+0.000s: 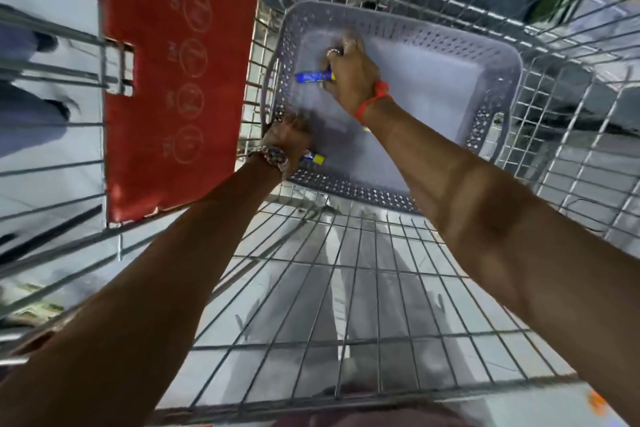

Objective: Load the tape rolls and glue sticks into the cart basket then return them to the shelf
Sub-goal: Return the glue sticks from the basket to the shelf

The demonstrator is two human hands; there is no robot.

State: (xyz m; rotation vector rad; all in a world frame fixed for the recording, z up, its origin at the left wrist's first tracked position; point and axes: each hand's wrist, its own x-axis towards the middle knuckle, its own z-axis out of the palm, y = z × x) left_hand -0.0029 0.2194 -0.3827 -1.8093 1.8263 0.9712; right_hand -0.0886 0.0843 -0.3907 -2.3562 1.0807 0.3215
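We are looking down into a wire shopping cart [346, 288] whose steel grid is forming the floor and walls around everything here. A red plastic flap [180, 80], printed with faint circular symbols, is hanging against the cart's left wall. Sitting on the grid toward the cart's far end is a grey plastic basket [498, 80], rectangular with rounded corners, a smooth bottom and a perforated rim with a cut-out handle on its right side.

Our right hand [349, 80] is reaching into the basket near its far left corner, fingers curled around a blue and yellow glue stick [311, 76] that is lying roughly level and poking out to the left of the hand. A red thread band [375, 99] is circling that wrist and a ring [333, 52] is showing on one finger.

Our left hand [289, 135] is at the basket's near left corner, blurred; we cannot tell whether it is closed on anything. Just beside it, at the basket's near left edge, the end of a second glue stick [315, 158] is peeking out, blue with a yellow tip. A metal watch [275, 156] is sitting on that wrist.

Both forearms are crossing over the cart's open grid, through which pale floor tiles [311, 340] are showing. No tape rolls are visible to us.
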